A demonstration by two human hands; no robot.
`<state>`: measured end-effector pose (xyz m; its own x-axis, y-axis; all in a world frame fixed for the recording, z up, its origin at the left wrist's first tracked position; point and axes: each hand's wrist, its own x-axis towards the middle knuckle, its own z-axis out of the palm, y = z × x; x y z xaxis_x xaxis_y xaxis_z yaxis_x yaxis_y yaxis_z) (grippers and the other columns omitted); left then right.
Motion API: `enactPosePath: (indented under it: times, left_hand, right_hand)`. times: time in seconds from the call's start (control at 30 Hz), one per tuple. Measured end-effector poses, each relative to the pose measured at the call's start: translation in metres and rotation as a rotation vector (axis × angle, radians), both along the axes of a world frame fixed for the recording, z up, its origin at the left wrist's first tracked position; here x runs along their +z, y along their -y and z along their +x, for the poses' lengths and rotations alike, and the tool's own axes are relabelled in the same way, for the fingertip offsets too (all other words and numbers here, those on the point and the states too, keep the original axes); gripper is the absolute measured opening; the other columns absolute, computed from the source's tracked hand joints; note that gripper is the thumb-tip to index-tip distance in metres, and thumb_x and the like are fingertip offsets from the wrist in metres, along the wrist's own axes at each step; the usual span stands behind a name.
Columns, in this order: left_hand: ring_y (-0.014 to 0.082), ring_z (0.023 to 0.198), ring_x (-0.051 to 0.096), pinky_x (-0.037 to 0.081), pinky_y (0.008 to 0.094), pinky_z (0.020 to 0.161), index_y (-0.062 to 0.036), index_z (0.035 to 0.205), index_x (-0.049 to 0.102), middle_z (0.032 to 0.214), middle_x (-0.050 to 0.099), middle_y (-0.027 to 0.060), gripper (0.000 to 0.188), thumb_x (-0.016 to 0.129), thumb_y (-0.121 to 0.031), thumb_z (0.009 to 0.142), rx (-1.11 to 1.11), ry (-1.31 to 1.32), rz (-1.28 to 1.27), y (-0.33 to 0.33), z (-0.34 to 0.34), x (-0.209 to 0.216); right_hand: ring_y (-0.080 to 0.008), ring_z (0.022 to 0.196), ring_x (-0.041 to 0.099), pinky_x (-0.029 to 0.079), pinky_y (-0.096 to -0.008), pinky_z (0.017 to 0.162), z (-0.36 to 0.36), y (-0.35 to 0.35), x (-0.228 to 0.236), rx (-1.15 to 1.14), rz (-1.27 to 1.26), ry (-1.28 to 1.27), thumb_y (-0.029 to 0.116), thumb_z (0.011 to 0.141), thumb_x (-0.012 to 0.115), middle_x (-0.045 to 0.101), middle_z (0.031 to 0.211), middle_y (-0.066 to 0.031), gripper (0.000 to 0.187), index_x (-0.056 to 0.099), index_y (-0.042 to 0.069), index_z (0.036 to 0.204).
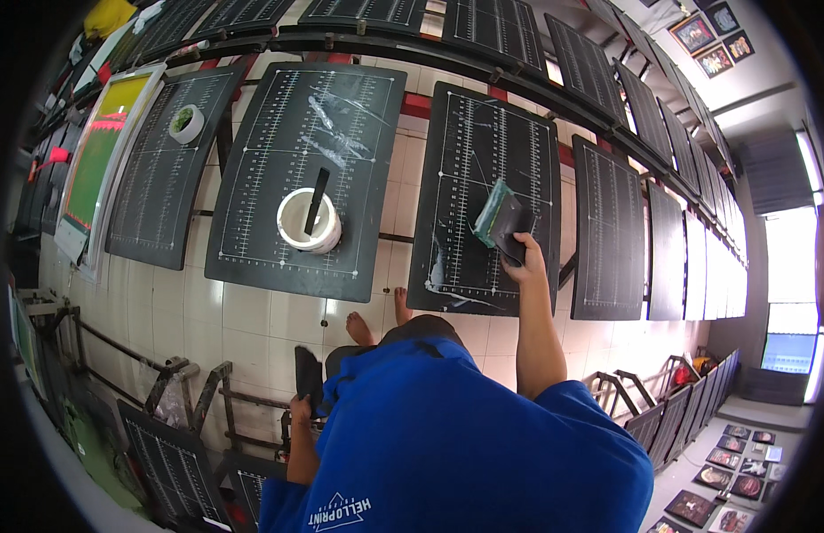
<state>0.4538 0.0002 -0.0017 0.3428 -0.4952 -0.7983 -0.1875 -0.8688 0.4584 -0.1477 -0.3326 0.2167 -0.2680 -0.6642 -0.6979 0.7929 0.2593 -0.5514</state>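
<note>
The person's right hand (529,259) gripped a dark, flat, green-edged scraper (511,222) over a black, white-ruled rectangular board (465,178); the left hand (301,409) clasped a black, elongated flat object (308,375).

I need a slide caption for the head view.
Right hand holding a flat, dark grey tool with a green edge over a black, white-ruled board.

Strong daylight pours in from the window (789,298) at the right, its panes burnt out to white. The farthest boards (693,280) wash out pale with glare, while the lower left sits dimmer. The right hand (526,259) and the scraper (494,214) look fairly sharp. Straight edges bow outward, and a black ring swallows the corners.
</note>
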Motion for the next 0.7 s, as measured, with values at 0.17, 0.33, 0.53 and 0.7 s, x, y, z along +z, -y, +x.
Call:
enactPosePath:
  times: [0.17, 0.33, 0.53, 0.7]
  left_hand:
    - [0.0237, 0.086, 0.068, 0.052, 0.0353, 0.081, 0.0078, 0.112, 0.066, 0.100, 0.072, 0.0155, 0.028, 0.063, -0.010, 0.090, 0.035, -0.021, -0.055, -0.018, -0.024, 0.012]
    - [0.0243, 0.090, 0.066, 0.052, 0.0363, 0.082, 0.0071, 0.113, 0.065, 0.102, 0.071, 0.0167, 0.029, 0.065, -0.012, 0.091, 0.185, 0.002, -0.046, -0.013, -0.060, 0.031]
    - [0.0232, 0.094, 0.066, 0.051, 0.0370, 0.085, 0.0063, 0.120, 0.061, 0.108, 0.070, 0.0167, 0.030, 0.061, -0.009, 0.094, 0.440, -0.003, -0.036, -0.020, -0.123, 0.077]
    - [0.0225, 0.086, 0.066, 0.052, 0.0358, 0.079, 0.0048, 0.114, 0.064, 0.102, 0.071, 0.0142, 0.023, 0.061, -0.008, 0.095, 0.353, 0.122, 0.083, -0.043, -0.156, 0.087]
  right_hand:
    - [-0.0254, 0.084, 0.071, 0.059, -0.0377, 0.079, -0.009, 0.037, -0.008, 0.018, -0.144, 0.085, 0.006, 0.081, 0.067, 0.070, 0.094, -0.0092, 0.018, 0.062, 0.004, 0.098]
    - [-0.0232, 0.082, 0.071, 0.059, -0.0386, 0.079, 0.055, 0.138, 0.017, 0.395, -0.292, 0.072, 0.008, 0.083, 0.065, 0.070, 0.093, -0.0093, 0.018, 0.063, 0.002, 0.099]
    - [-0.0266, 0.083, 0.068, 0.056, -0.0367, 0.076, 0.225, 0.283, 0.070, 1.251, -0.405, -0.815, 0.020, 0.075, 0.072, 0.069, 0.098, -0.0154, 0.046, 0.064, -0.010, 0.109]
    - [-0.0323, 0.084, 0.069, 0.054, -0.0402, 0.073, 0.339, 0.325, 0.064, 1.634, -0.439, -1.479, 0.031, 0.064, 0.074, 0.071, 0.097, -0.0245, 0.056, 0.069, -0.011, 0.101]
